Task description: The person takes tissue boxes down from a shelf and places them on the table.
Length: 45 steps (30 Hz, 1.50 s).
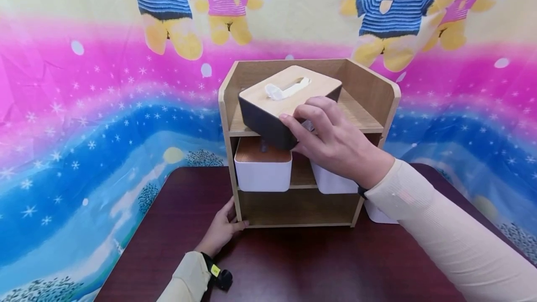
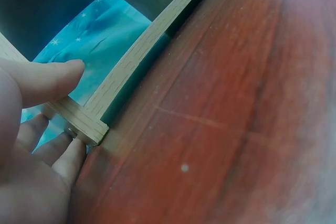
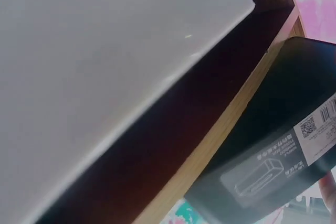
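Note:
A black tissue box [image 1: 268, 125] with a wood-look lid and a white tissue in its slot is tilted in my right hand [image 1: 335, 139]. Thumb and fingers grip its near right end, in front of the top level of a small wooden shelf [image 1: 308, 225]. Its dark underside with a printed label [image 3: 257, 177] shows in the right wrist view. Low on the left, my left hand [image 1: 222, 229] holds the shelf's bottom front corner. In the left wrist view the thumb [image 2: 52, 80] lies on the inner side of the panel and the fingers are on the outer side.
On the middle level stand a white box [image 1: 263, 176] with a brown lid and another white box [image 1: 333, 181], partly behind my right hand. A further white container [image 1: 379, 213] sits right of the shelf on the dark red table [image 1: 293, 264]. A bear-print cloth [image 1: 105, 120] hangs behind.

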Each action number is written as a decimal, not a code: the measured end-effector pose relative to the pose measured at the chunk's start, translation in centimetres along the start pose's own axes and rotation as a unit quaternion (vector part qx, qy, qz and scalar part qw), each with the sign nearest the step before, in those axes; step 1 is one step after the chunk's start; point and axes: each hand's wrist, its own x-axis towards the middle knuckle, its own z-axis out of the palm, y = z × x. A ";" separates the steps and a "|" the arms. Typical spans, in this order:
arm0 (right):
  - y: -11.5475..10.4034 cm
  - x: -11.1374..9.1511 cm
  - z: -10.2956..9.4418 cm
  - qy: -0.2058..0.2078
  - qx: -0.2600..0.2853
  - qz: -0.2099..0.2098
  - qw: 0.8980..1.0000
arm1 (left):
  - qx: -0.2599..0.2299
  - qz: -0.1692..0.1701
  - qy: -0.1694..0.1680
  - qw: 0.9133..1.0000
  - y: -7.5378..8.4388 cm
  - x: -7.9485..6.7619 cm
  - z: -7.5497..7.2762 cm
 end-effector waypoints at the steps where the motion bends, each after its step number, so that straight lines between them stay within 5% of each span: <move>1: 0.0 0.0 0.0 -0.009 -0.003 -0.004 1.000 | 0.001 0.001 0.000 1.000 0.0 0.0 0.0; 14: 1.1 0.6 -1.5 -0.070 -0.019 -0.037 0.997 | -0.001 0.009 -0.006 1.000 -0.2 0.2 -0.2; 38: 5.0 0.7 -4.6 -0.041 -0.100 -0.004 0.994 | 0.021 -0.006 0.010 1.000 0.2 0.4 -0.2; 45: 5.9 0.0 -5.3 -0.063 -0.107 0.006 0.992 | 0.022 -0.003 0.011 1.000 -0.2 0.4 -0.4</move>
